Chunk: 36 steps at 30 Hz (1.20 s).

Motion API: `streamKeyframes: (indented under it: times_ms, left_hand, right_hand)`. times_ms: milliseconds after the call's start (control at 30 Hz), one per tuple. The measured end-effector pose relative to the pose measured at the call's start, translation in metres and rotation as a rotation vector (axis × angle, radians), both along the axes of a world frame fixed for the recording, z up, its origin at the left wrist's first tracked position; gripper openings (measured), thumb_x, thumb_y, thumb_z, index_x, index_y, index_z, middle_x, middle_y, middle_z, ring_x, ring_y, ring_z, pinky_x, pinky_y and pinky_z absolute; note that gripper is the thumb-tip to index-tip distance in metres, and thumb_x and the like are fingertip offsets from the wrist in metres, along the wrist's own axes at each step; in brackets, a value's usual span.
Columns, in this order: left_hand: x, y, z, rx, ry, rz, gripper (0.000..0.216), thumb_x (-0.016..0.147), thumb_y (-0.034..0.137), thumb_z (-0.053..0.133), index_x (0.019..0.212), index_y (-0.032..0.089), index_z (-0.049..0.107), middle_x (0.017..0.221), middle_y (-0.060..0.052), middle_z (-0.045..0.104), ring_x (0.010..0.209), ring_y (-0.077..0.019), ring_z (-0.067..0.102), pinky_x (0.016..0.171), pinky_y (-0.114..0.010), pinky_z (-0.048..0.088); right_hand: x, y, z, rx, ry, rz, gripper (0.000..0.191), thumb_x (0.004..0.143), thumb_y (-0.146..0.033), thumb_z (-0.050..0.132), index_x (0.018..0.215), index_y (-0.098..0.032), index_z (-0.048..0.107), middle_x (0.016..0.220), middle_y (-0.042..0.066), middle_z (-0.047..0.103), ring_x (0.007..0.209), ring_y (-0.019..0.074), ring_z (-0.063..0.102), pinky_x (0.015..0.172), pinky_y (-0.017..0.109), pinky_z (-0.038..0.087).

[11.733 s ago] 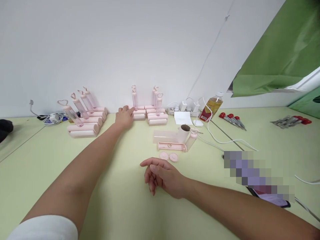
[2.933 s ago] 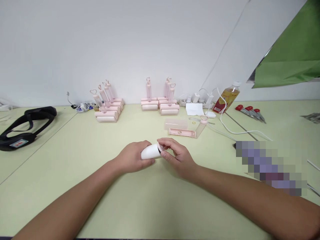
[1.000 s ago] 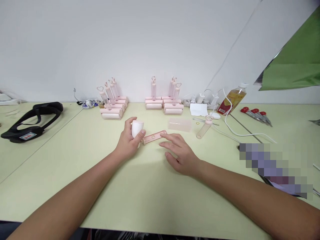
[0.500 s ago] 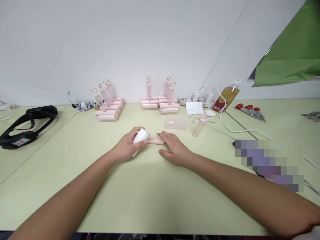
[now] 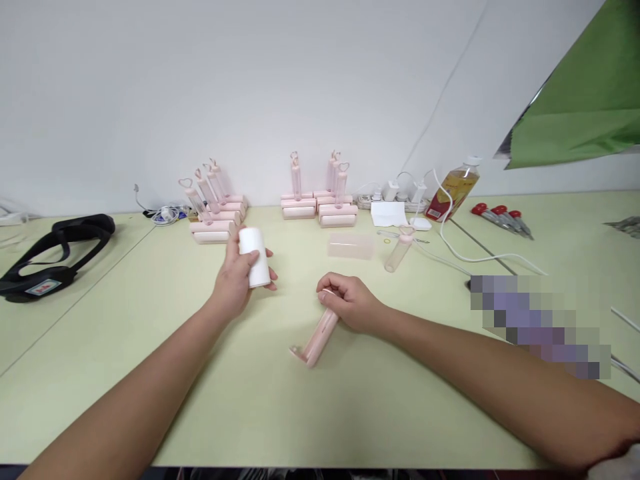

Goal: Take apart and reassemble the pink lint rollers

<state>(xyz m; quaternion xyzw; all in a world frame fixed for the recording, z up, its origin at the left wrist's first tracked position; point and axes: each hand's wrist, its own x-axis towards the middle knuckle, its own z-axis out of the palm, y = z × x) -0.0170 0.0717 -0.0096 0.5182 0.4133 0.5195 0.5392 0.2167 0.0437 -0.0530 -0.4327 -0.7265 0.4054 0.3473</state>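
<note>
My left hand (image 5: 235, 280) is closed round a white roll (image 5: 254, 256), which it holds up above the pale green table (image 5: 280, 413). My right hand (image 5: 350, 303) grips the upper end of a pink roller frame (image 5: 318, 337), whose lower end points toward me. A clear pink cover (image 5: 351, 245) and a pink tube handle (image 5: 398, 251) lie just beyond my right hand.
Two groups of assembled pink rollers (image 5: 213, 213) (image 5: 320, 203) stand by the wall. A black headset (image 5: 53, 257) lies at the left. An oil bottle (image 5: 453, 190), a power strip (image 5: 397, 195), white cables (image 5: 480, 257) and red-handled tools (image 5: 503, 219) sit at the right.
My left hand has lifted the white roll up and away from the frame. My right hand has closed on the pink frame and swung it so that one end points toward me.
</note>
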Motion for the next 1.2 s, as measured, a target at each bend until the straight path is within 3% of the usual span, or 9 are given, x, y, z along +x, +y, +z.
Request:
streamKeyframes:
  times_ms: [133, 233, 400, 567, 700, 800, 867, 1033, 1200]
  left_hand:
    - [0.019, -0.014, -0.013, -0.174, 0.049, -0.246, 0.071, 0.085, 0.041, 0.054, 0.142, 0.036, 0.013, 0.098, -0.002, 0.057, 0.063, -0.0170, 0.066, 0.055, -0.038, 0.058]
    - [0.031, -0.027, -0.017, -0.272, 0.092, -0.398, 0.073, 0.085, 0.047, 0.057, 0.143, 0.035, 0.014, 0.101, -0.004, 0.056, 0.072, -0.0190, 0.067, 0.058, -0.034, 0.056]
    - [0.035, -0.034, -0.017, -0.265, 0.140, -0.495, 0.070, 0.085, 0.054, 0.058, 0.141, 0.029, 0.024, 0.098, -0.003, 0.055, 0.076, -0.0163, 0.061, 0.063, -0.029, 0.049]
    - [0.030, -0.031, -0.017, -0.241, 0.177, -0.594, 0.067, 0.085, 0.055, 0.058, 0.138, 0.029, 0.026, 0.089, 0.000, 0.053, 0.068, -0.0131, 0.053, 0.057, -0.024, 0.042]
    - [0.025, -0.030, -0.009, -0.218, 0.252, -0.645, 0.061, 0.089, 0.053, 0.052, 0.138, 0.029, 0.027, 0.102, -0.005, 0.056, 0.074, -0.0151, 0.055, 0.059, -0.025, 0.043]
    - [0.015, -0.026, 0.000, -0.129, 0.407, -0.682, 0.057, 0.090, 0.047, 0.050, 0.141, 0.028, 0.029, 0.117, -0.007, 0.057, 0.093, -0.0207, 0.057, 0.071, -0.029, 0.045]
    - [0.007, -0.023, 0.006, -0.036, 0.542, -0.695, 0.056, 0.091, 0.043, 0.048, 0.142, 0.029, 0.031, 0.123, -0.006, 0.056, 0.102, -0.0229, 0.055, 0.077, -0.030, 0.045]
    - [-0.001, -0.023, 0.017, 0.268, 0.707, -0.805, 0.048, 0.094, 0.044, 0.040, 0.139, 0.025, 0.042, 0.121, -0.007, 0.059, 0.097, -0.0218, 0.056, 0.080, -0.029, 0.044]
    - [0.000, -0.025, 0.015, 0.537, 0.934, -0.748, 0.052, 0.097, 0.044, 0.035, 0.147, 0.030, 0.032, 0.113, -0.008, 0.059, 0.095, -0.0215, 0.054, 0.084, -0.032, 0.042]
  right_hand:
    - [-0.001, 0.004, 0.001, -0.102, 0.183, -0.013, 0.020, 0.089, -0.038, 0.054, 0.084, -0.019, 0.056, 0.065, -0.005, 0.048, 0.054, 0.0090, 0.042, 0.050, 0.023, 0.034]
    - [-0.001, 0.007, 0.002, -0.201, 0.267, -0.076, 0.025, 0.089, -0.046, 0.054, 0.089, -0.021, 0.053, 0.060, -0.008, 0.046, 0.042, 0.0073, 0.040, 0.040, 0.021, 0.033]
    - [-0.002, 0.008, 0.002, -0.294, 0.295, -0.122, 0.029, 0.087, -0.051, 0.054, 0.087, -0.022, 0.050, 0.060, -0.009, 0.047, 0.034, 0.0065, 0.041, 0.029, 0.019, 0.031]
    - [-0.004, 0.004, 0.000, -0.324, 0.320, -0.123, 0.032, 0.087, -0.055, 0.054, 0.088, -0.023, 0.051, 0.063, -0.009, 0.049, 0.033, 0.0060, 0.043, 0.026, 0.018, 0.034]
    - [-0.007, -0.001, 0.002, -0.423, 0.379, -0.091, 0.035, 0.086, -0.057, 0.055, 0.086, -0.022, 0.052, 0.058, -0.008, 0.048, 0.037, 0.0076, 0.047, 0.029, 0.019, 0.041]
    - [-0.008, -0.006, 0.006, -0.580, 0.411, -0.002, 0.034, 0.086, -0.054, 0.058, 0.091, -0.021, 0.053, 0.056, -0.006, 0.051, 0.043, 0.0090, 0.051, 0.034, 0.018, 0.046]
    - [-0.006, -0.007, 0.009, -0.661, 0.419, 0.083, 0.033, 0.084, -0.049, 0.064, 0.099, -0.021, 0.054, 0.068, -0.002, 0.058, 0.054, 0.0109, 0.059, 0.037, 0.018, 0.049]
    - [0.003, -0.003, 0.012, -0.769, 0.455, 0.332, 0.037, 0.081, -0.038, 0.072, 0.106, -0.022, 0.051, 0.091, 0.003, 0.061, 0.078, 0.0177, 0.069, 0.044, 0.021, 0.055]
    - [0.002, 0.000, 0.008, -0.769, 0.557, 0.344, 0.033, 0.088, -0.050, 0.059, 0.097, -0.019, 0.051, 0.088, 0.004, 0.064, 0.073, 0.0165, 0.068, 0.054, 0.028, 0.058]
